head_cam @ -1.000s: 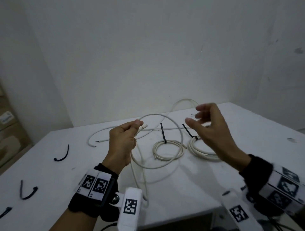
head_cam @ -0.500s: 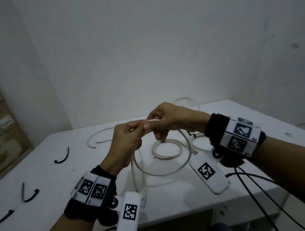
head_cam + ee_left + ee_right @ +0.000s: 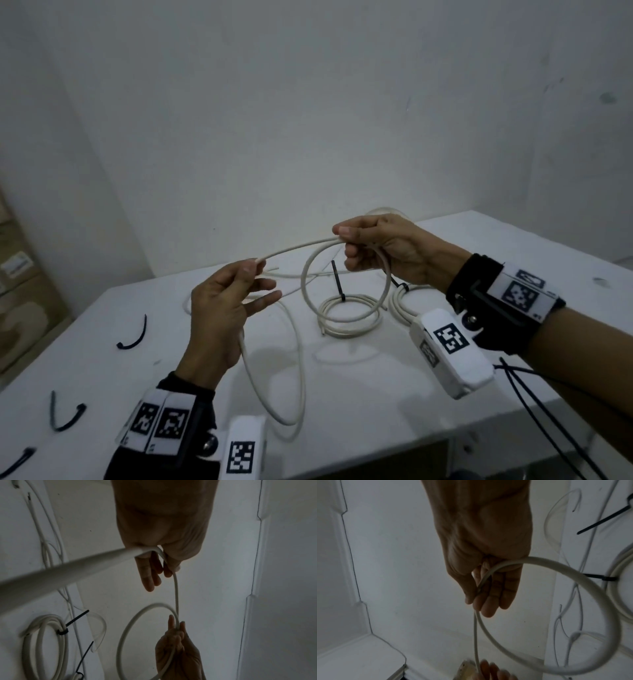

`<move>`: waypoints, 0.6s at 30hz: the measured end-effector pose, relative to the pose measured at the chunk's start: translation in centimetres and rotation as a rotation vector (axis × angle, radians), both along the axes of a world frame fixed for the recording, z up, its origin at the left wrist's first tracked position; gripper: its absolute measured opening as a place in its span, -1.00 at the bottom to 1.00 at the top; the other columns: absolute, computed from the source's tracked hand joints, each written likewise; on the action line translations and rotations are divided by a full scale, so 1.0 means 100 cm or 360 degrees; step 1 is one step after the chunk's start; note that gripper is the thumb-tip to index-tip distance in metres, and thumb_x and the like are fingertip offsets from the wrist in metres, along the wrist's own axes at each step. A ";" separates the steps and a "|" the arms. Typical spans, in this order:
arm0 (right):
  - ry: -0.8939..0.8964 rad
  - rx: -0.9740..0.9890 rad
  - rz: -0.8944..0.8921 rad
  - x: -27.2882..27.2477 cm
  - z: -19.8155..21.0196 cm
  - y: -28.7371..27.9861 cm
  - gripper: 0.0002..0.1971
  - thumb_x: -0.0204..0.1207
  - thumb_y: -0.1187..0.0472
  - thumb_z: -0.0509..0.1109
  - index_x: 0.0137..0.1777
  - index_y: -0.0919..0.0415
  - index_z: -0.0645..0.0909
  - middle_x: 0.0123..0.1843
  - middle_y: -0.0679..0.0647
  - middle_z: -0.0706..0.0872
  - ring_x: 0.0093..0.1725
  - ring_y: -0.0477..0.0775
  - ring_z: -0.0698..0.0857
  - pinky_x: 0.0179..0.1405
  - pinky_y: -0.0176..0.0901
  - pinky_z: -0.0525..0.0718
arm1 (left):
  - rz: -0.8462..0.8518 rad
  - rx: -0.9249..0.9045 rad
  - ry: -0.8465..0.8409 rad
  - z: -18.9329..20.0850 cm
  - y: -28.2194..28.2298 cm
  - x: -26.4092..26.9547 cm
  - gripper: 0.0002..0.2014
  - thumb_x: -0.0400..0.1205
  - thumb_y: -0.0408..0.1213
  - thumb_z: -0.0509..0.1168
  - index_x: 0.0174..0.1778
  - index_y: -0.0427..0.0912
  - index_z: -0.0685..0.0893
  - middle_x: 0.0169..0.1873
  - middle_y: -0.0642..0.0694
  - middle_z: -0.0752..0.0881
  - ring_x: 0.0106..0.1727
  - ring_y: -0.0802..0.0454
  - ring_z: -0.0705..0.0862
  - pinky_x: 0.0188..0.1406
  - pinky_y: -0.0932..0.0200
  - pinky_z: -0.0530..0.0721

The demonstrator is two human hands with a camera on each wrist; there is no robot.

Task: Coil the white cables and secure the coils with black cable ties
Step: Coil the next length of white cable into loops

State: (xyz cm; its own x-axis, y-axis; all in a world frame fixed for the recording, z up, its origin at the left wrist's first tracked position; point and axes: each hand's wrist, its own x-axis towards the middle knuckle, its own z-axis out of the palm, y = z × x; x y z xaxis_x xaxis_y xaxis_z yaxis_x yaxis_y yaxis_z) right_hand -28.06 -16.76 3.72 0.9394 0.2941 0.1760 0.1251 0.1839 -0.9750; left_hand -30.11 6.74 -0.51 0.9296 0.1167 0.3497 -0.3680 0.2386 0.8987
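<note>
I see my right hand [image 3: 383,250] clenched around one loop of the white cable [image 3: 346,274], lifted above the table [image 3: 359,383]. My left hand [image 3: 222,308] pinches the cable between thumb and forefinger, other fingers loose. The rest of the cable drops behind my left palm and past the table edge. My right wrist hides most of one tied coil [image 3: 399,305]; the other coil [image 3: 349,317] lies in plain sight.

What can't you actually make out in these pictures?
- Head view: the right coil is mostly hidden behind the right hand.
- Head view: a black tie is cut off by the left edge.
- Left wrist view: the cable nearest the lens is blurred.
- Right wrist view: the left hand is blurred and cut off by the bottom edge.
</note>
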 end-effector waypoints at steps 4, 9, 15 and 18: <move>0.0015 0.0007 -0.0099 0.001 -0.003 -0.010 -0.96 0.50 0.29 0.41 -0.12 0.26 0.65 -0.44 0.06 0.64 -0.48 0.01 0.64 -0.37 -0.21 0.71 | -0.0159 0.0589 0.0205 -0.008 0.017 -0.003 -0.85 0.53 -0.26 0.42 -0.14 -0.27 0.82 -0.13 -0.16 0.82 -0.09 -0.19 0.73 -0.13 -0.15 0.80; -0.0064 -0.0220 0.0022 0.000 -0.001 0.002 -0.93 0.48 0.28 0.43 -0.19 0.27 0.64 -0.44 0.10 0.63 -0.49 0.00 0.60 -0.44 -0.22 0.65 | -0.0136 0.1349 0.0062 0.020 0.009 0.001 -0.72 0.52 -0.39 0.43 0.09 0.04 0.77 -0.02 0.01 0.81 0.07 0.09 0.74 0.14 0.14 0.68; -0.0103 -0.0127 0.0078 0.000 0.016 0.020 -0.92 0.51 0.30 0.40 -0.20 0.28 0.60 -0.46 0.09 0.61 -0.51 -0.02 0.60 -0.44 -0.22 0.65 | -0.0519 0.1059 0.0109 0.068 -0.029 0.001 -0.68 0.69 -0.15 0.21 0.11 -0.31 0.72 -0.15 -0.29 0.82 -0.15 -0.21 0.82 -0.15 0.04 0.79; -0.0119 0.0019 0.0055 0.002 0.023 0.019 -0.90 0.50 0.32 0.41 -0.24 0.26 0.58 -0.45 0.11 0.60 -0.52 -0.03 0.60 -0.45 -0.23 0.65 | -0.0634 0.0832 0.0191 0.073 -0.033 0.003 -0.69 0.72 -0.23 0.18 0.13 -0.39 0.69 -0.36 -0.27 0.77 -0.33 -0.18 0.79 -0.35 0.12 0.76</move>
State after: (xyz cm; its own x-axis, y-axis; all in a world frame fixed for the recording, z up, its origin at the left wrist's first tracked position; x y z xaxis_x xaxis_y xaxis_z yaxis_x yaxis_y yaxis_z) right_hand -27.84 -14.91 6.01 0.9128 0.3239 0.2486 0.1905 0.2007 -0.9609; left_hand -29.82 3.44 6.82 0.9025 -0.4004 0.1587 -0.2322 -0.1422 0.9622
